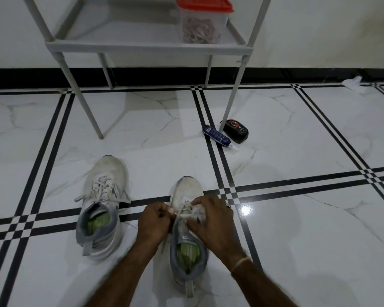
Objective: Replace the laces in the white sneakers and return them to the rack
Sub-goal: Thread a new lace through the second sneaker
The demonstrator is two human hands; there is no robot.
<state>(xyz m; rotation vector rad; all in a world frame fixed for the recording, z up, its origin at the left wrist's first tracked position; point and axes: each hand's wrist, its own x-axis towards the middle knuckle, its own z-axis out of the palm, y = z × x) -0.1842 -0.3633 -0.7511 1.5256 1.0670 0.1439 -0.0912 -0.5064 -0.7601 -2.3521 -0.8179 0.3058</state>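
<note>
Two white sneakers with grey heels and green insoles stand on the tiled floor, toes pointing away from me. The left sneaker [102, 202] is laced, with loose lace ends lying across it. Over the right sneaker [187, 235] both my hands work at the white lace [187, 214]. My left hand [155, 220] pinches the lace at the shoe's left side. My right hand [211, 220] pinches it on the right, fingers curled over the eyelets. The grey rack [146, 46] stands farther back against the wall.
A clear box with a red lid [203, 18], holding several laces, sits on the rack's lower shelf. A dark blue tube [217, 135] and a black shoe-polish case [236, 130] lie by the rack's right front leg. A white rag [354, 84] lies by the wall.
</note>
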